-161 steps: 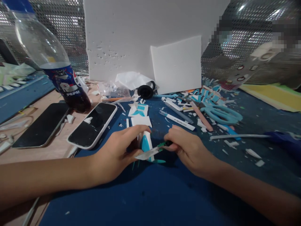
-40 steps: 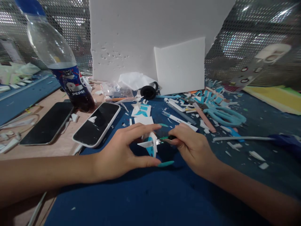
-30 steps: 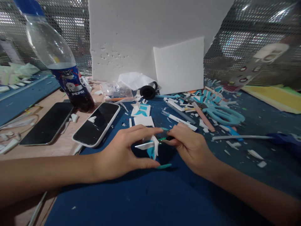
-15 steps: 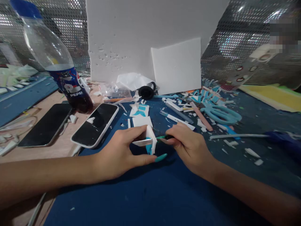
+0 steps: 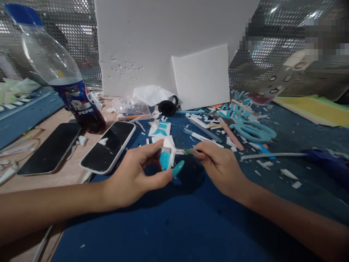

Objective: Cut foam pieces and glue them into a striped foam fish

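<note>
My left hand (image 5: 137, 171) is closed on a small white foam piece with a blue-coloured face (image 5: 165, 160), gripped between thumb and fingers above the blue mat (image 5: 163, 218). My right hand (image 5: 219, 160) holds a craft knife (image 5: 180, 151) in a fist. Its thin blade points left and runs into the foam, with what looks like its tip showing on the far side. The fist hides most of the handle; a green part shows near the fingers. Just beyond the left hand lie a blank white foam piece (image 5: 168, 139) and another with blue shapes (image 5: 159, 128).
At left stand a Pepsi bottle (image 5: 81, 103) and two phones (image 5: 50, 147). Light-blue scissors (image 5: 255, 131), pens (image 5: 201, 137) and many foam scraps lie at right, near a glue gun (image 5: 321, 160). A black spool (image 5: 167, 106) and white foam boards (image 5: 201, 78) are behind.
The foam piece has been lifted and turned in my left hand. The knife blade, earlier slanting beside it, now passes into it. The left fingers have drawn closer around the piece.
</note>
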Demonstrator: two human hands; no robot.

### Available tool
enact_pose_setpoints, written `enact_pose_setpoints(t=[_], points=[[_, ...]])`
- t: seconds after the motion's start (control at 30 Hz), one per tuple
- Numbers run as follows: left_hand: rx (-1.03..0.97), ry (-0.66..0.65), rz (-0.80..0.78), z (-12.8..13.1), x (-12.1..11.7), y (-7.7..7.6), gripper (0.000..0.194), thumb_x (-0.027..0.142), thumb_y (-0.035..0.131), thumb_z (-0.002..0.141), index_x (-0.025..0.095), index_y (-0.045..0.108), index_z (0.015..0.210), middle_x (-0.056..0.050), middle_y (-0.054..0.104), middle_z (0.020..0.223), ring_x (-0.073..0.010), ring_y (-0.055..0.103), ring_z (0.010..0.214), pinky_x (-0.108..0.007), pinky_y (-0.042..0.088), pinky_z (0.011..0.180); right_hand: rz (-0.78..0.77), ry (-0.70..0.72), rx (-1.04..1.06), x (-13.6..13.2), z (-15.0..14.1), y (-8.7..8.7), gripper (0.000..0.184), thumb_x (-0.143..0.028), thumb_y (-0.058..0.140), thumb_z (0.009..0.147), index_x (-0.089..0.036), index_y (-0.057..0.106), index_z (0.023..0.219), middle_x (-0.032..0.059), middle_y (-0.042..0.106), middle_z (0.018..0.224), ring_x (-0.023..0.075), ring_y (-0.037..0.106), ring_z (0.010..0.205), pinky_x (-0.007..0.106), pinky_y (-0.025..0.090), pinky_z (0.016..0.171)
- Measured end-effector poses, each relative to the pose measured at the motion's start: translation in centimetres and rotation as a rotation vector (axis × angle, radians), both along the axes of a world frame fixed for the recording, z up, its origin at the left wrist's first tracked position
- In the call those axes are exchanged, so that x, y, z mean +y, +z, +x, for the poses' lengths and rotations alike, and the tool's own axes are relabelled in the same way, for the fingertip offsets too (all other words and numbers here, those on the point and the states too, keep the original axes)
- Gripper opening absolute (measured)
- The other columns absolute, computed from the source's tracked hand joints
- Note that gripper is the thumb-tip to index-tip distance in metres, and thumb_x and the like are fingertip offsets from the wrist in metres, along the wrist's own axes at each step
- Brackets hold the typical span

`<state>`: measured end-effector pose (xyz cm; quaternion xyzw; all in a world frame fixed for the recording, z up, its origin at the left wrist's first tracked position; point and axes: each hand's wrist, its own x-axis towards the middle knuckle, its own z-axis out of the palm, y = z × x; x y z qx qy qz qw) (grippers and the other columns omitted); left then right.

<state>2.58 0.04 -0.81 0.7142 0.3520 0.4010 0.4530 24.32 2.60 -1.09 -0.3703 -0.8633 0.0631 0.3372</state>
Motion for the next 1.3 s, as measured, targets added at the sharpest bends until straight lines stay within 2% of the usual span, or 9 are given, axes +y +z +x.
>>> enact_pose_setpoints(t=[0.1, 0.2, 0.27, 0.4, 0.57, 0.77, 0.93, 1.07, 1.3], points=[[0.119, 0.035, 0.078, 0.03, 0.05, -0.08, 0.018, 0.028, 0.063, 0.081, 0.014, 0.061, 0.093, -0.002, 0.058, 0.080, -0.0160, 0.057, 0.078, -0.025, 0.047, 0.071, -0.001, -0.006, -0.005, 0.01, -0.02, -0.08, 0.040, -0.041, 0.029, 0.098, -0.019, 0.047, 0.070, -0.0001, 0.049, 0.059, 0.0112, 0.046, 0.053, 0.024, 0.035, 0.051], [0.309, 0.016, 0.178, 0.12, -0.01, 0.07, 0.027, 0.030, 0.071, 0.075, 0.012, 0.064, 0.094, -0.003, 0.060, 0.081, -0.0157, 0.055, 0.074, -0.026, 0.046, 0.069, -0.025, -0.004, 0.007, -0.10, -0.07, -0.16, 0.038, -0.041, 0.032, 0.098, -0.020, 0.046, 0.069, -0.0001, 0.050, 0.060, 0.0116, 0.047, 0.054, 0.024, 0.035, 0.051], [0.355, 0.009, 0.199, 0.17, -0.09, 0.19, 0.032, 0.031, 0.072, 0.074, 0.011, 0.064, 0.098, -0.004, 0.061, 0.083, -0.0144, 0.054, 0.070, -0.026, 0.046, 0.065, -0.041, -0.031, 0.033, -0.14, -0.02, -0.21, 0.036, -0.039, 0.033, 0.097, -0.020, 0.045, 0.069, -0.0013, 0.047, 0.058, 0.0116, 0.046, 0.053, 0.024, 0.035, 0.050], [0.322, 0.078, 0.158, 0.16, -0.20, 0.03, 0.042, 0.032, 0.069, 0.076, 0.012, 0.058, 0.111, -0.003, 0.062, 0.086, -0.0146, 0.056, 0.072, -0.026, 0.048, 0.068, -0.055, -0.058, 0.093, -0.07, 0.15, -0.22, 0.036, -0.036, 0.031, 0.098, -0.021, 0.039, 0.066, -0.0036, 0.039, 0.055, 0.0103, 0.039, 0.047, 0.025, 0.031, 0.047], [0.300, 0.167, 0.089, 0.01, -0.25, -0.25, 0.048, 0.038, 0.069, 0.073, 0.014, 0.055, 0.112, -0.003, 0.063, 0.085, -0.0179, 0.058, 0.075, -0.030, 0.048, 0.068, -0.081, 0.098, 0.035, -0.12, 0.10, 0.05, 0.036, -0.034, 0.030, 0.099, -0.020, 0.039, 0.067, -0.0029, 0.040, 0.058, 0.0103, 0.040, 0.053, 0.024, 0.032, 0.051], [0.243, 0.128, 0.098, -0.03, -0.22, 0.16, 0.037, 0.037, 0.070, 0.074, 0.015, 0.055, 0.100, -0.001, 0.062, 0.082, -0.0160, 0.058, 0.075, -0.026, 0.047, 0.067, -0.110, 0.141, 0.000, 0.00, 0.22, 0.10, 0.033, -0.030, 0.030, 0.099, -0.020, 0.039, 0.069, -0.0026, 0.041, 0.059, 0.0111, 0.039, 0.055, 0.025, 0.032, 0.054], [0.202, 0.132, 0.057, -0.03, -0.22, -0.05, 0.048, 0.037, 0.072, 0.072, 0.014, 0.052, 0.109, -0.006, 0.064, 0.094, -0.0192, 0.060, 0.085, -0.029, 0.048, 0.072, -0.121, 0.135, -0.003, 0.14, 0.35, -0.02, 0.032, -0.030, 0.030, 0.099, -0.020, 0.038, 0.069, -0.0025, 0.040, 0.060, 0.0113, 0.039, 0.056, 0.025, 0.032, 0.054], [0.182, 0.122, 0.025, -0.02, -0.21, -0.11, 0.050, 0.038, 0.072, 0.072, 0.013, 0.052, 0.110, -0.007, 0.064, 0.097, -0.0205, 0.061, 0.089, -0.030, 0.049, 0.074, -0.128, 0.124, -0.011, 0.10, 0.34, 0.04, 0.031, -0.026, 0.031, 0.098, -0.020, 0.038, 0.068, -0.0025, 0.041, 0.060, 0.0110, 0.039, 0.056, 0.025, 0.032, 0.054], [0.211, 0.132, 0.092, -0.09, -0.33, -0.07, 0.047, 0.037, 0.072, 0.074, 0.014, 0.054, 0.110, -0.005, 0.064, 0.091, -0.0180, 0.060, 0.080, -0.026, 0.048, 0.066, -0.137, 0.134, -0.012, 0.04, 0.26, 0.12, 0.032, -0.028, 0.031, 0.098, -0.020, 0.041, 0.068, -0.0020, 0.042, 0.060, 0.0118, 0.041, 0.057, 0.025, 0.033, 0.053]])
